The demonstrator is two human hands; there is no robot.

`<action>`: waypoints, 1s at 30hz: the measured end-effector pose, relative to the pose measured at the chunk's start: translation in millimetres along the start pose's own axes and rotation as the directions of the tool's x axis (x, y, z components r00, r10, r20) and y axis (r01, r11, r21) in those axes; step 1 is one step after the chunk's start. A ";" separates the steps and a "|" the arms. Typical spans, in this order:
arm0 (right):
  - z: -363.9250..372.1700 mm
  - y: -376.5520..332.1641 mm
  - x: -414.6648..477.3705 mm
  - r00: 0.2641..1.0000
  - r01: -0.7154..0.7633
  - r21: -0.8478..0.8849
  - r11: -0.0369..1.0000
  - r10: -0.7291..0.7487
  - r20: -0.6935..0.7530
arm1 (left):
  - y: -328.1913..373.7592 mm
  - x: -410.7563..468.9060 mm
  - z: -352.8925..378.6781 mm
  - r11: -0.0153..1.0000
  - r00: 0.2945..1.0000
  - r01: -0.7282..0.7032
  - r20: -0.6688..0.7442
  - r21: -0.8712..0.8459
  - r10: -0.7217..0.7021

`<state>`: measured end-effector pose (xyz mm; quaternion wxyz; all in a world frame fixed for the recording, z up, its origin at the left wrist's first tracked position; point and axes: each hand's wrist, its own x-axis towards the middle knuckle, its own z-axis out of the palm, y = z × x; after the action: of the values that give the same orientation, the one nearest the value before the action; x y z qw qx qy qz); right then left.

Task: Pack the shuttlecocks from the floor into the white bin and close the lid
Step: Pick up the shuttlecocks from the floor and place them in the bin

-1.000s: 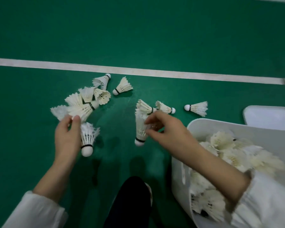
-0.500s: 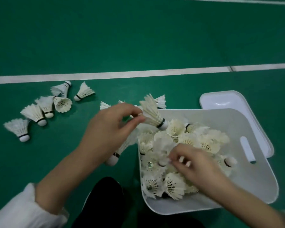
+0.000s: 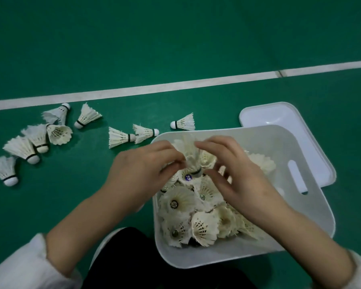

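Observation:
A white bin (image 3: 315, 222) stands on the green floor, holding several feather shuttlecocks (image 3: 198, 222). Above its far left part, my left hand (image 3: 146, 170) and my right hand (image 3: 240, 180) meet on one shuttlecock (image 3: 191, 159), cork end down. Left fingertips pinch its feathers; the right thumb and forefinger curl round them from the other side. Loose shuttlecocks lie on the floor: a cluster at the left (image 3: 38, 138), one beside it (image 3: 88, 116), a touching pair (image 3: 131, 136) and a single one (image 3: 183, 123) just beyond the bin.
The bin's white lid (image 3: 279, 115) lies upturned on the floor behind the bin, partly under its far right corner. A white court line (image 3: 175, 86) crosses the floor beyond the shuttlecocks. My dark-clad knee (image 3: 133, 259) sits near the bin's left corner.
My left hand carried its shuttlecock from the bin's left edge to over the bin. My right hand rose from the pile inside and joined it on that shuttlecock.

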<state>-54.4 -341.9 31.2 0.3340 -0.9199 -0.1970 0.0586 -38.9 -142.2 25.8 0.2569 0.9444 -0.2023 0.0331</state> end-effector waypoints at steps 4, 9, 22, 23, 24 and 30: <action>7.8 4.6 17.8 0.996 0.026 -0.255 0.967 -0.004 0.089 | 8.2 3.6 7.9 0.999 0.997 -0.040 0.067 -0.030 0.042; 9.3 22.7 21.6 0.995 -0.053 -0.084 0.995 0.046 -0.091 | 6.9 -3.8 -3.0 0.964 0.987 0.158 -0.005 -0.215 -0.163; 38.4 29.1 16.1 0.975 -0.136 -0.284 0.949 0.179 0.133 | -15.5 -7.6 -2.0 0.992 0.995 0.058 -0.071 -0.109 -0.066; 30.1 22.9 15.8 0.985 -0.148 -0.213 0.966 0.163 0.056 | -16.6 -6.5 0.5 0.991 0.997 0.041 -0.058 -0.125 -0.048; 22.4 15.5 16.1 0.989 -0.148 -0.128 0.981 0.148 -0.011 | -16.6 -5.1 2.9 0.990 0.999 0.021 -0.039 -0.140 -0.026; 12.0 1.2 27.8 0.996 -0.085 0.029 0.996 0.084 0.033 | -11.3 3.7 16.3 0.969 0.987 -0.158 -0.018 -0.187 0.158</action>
<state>-31.4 -324.4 21.9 0.3421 -0.9211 -0.1625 0.0903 -31.7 -142.8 7.0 0.3419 0.8968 -0.2786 0.0356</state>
